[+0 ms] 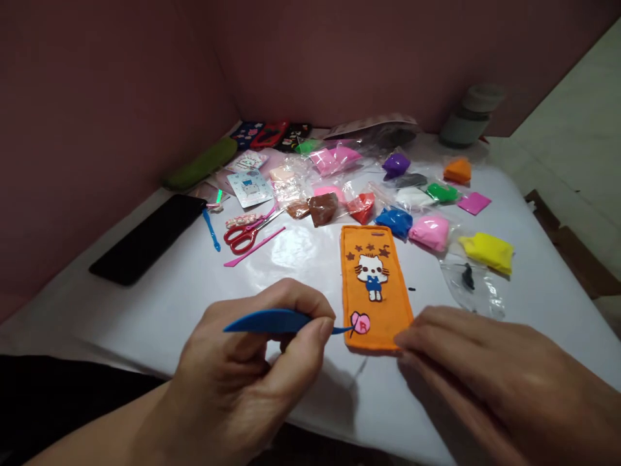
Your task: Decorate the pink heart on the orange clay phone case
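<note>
An orange clay-covered phone case lies flat on the white table, with a white cat figure and brown stars on it. My left hand is closed around a blue plastic modelling tool; its tip touches a small pink clay heart at the case's lower left corner. My right hand rests beside the case, fingertips pressed on its lower right corner.
Several bags of coloured clay lie behind the case, yellow clay at right. Red scissors, a pink tool and a black phone are at left. More cases and a grey jar stand by the wall.
</note>
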Available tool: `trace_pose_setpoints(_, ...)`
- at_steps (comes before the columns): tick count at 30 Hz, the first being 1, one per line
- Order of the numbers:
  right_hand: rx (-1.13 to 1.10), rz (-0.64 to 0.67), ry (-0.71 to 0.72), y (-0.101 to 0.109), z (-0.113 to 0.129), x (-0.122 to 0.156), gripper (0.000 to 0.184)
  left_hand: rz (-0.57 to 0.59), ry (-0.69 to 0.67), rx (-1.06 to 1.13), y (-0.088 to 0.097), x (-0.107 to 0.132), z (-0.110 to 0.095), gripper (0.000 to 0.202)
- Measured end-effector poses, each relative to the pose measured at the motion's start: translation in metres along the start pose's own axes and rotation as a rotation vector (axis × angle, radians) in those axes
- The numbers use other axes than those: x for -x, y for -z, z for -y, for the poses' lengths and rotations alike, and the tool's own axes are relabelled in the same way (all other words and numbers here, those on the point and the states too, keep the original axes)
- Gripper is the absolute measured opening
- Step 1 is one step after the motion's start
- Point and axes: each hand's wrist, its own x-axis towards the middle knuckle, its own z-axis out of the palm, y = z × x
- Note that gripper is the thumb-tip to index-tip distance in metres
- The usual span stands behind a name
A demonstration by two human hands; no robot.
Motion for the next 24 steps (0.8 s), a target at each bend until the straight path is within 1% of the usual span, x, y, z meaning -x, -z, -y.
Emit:
trace_pose_setpoints(1,-0.012,-0.01,-0.031,0.0,-0.005,-0.002,0.026,0.004,0.026,0.027,-0.005,0.001,0.0,0.012)
trace_pose_setpoints(3,-0.025,-0.081,-0.033,-0.003,-0.008,-0.005,0.02,0.012,0.068,0.08,-0.014,0.005,0.002,0.013)
trace_pose_setpoints(6,-0.031,-0.212,-0.001,-0.011,-0.008,-0.007,0.019,0.056,0.144,0.154,-0.023,0.007,0.003,0.013)
trace_pose_setpoints(9,-0.103,-0.258,-0.008,-0.016,-0.01,-0.006,0.016,0.11,0.187,0.201,-0.028,0.006,0.003,0.014)
trace_pose_setpoints(11,-0.15,-0.241,-0.018,-0.018,-0.012,-0.005,0.016,0.135,0.181,0.205,-0.03,0.004,0.003,0.013)
trace_pose_setpoints(14,-0.165,-0.234,-0.017,-0.019,-0.015,-0.001,0.017,0.155,0.161,0.195,-0.032,0.002,0.003,0.011)
trace_pose_setpoints(19,-0.177,-0.281,0.013,-0.023,-0.017,0.004,0.018,0.154,0.138,0.135,-0.035,-0.001,0.003,0.01)
trace_pose_setpoints(24,-0.197,-0.22,0.007,-0.025,-0.018,0.003,0.021,0.154,0.114,0.13,-0.034,-0.002,0.003,0.01)
